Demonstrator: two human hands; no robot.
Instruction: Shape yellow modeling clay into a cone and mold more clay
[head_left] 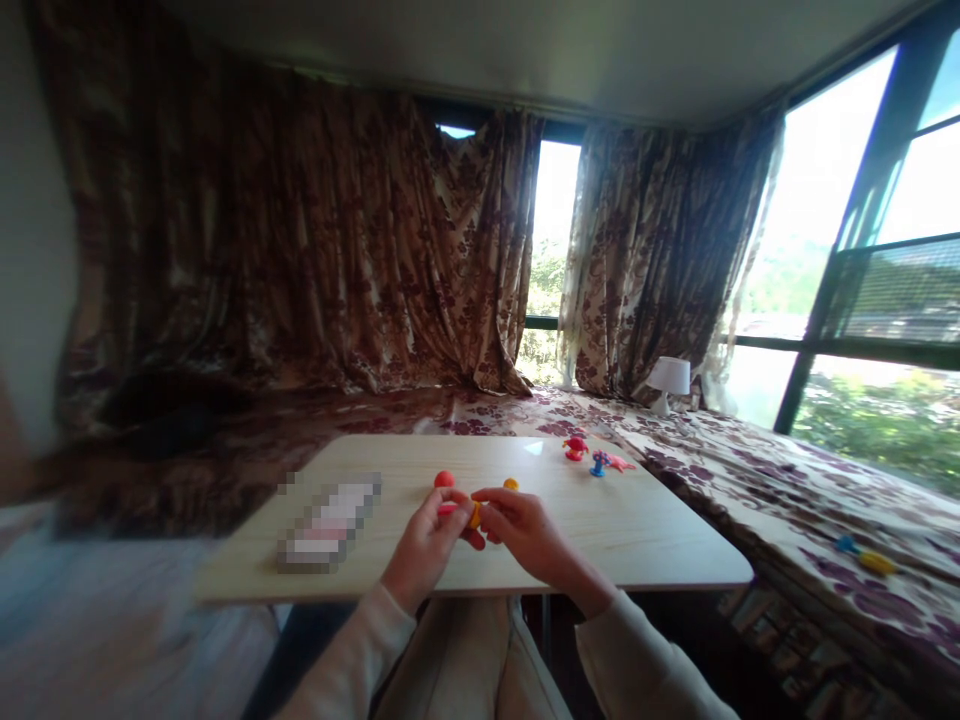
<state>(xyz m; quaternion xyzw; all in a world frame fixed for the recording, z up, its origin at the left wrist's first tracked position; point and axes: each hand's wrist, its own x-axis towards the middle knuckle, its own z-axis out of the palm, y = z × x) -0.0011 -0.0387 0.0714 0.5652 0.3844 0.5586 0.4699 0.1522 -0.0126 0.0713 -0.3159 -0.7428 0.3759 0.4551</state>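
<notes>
Both my hands meet over the near middle of a light wooden table (645, 540). My left hand (424, 550) pinches a small pink and red piece, its fingers closed on it. My right hand (525, 530) is closed too, pinching a small yellow-orange piece (475, 515) pressed against the other piece. A red ball (444, 479) and a small orange lump (511, 484) lie on the table just beyond my fingers.
Small colourful figures, red (576, 448) and blue-pink (602, 463), stand at the table's far right. A blurred-out flat item (330, 522) lies at the table's left. A white lamp (669, 382) stands on the patterned bedding by the window. A blue-yellow toy (866, 556) lies on the bedding at right.
</notes>
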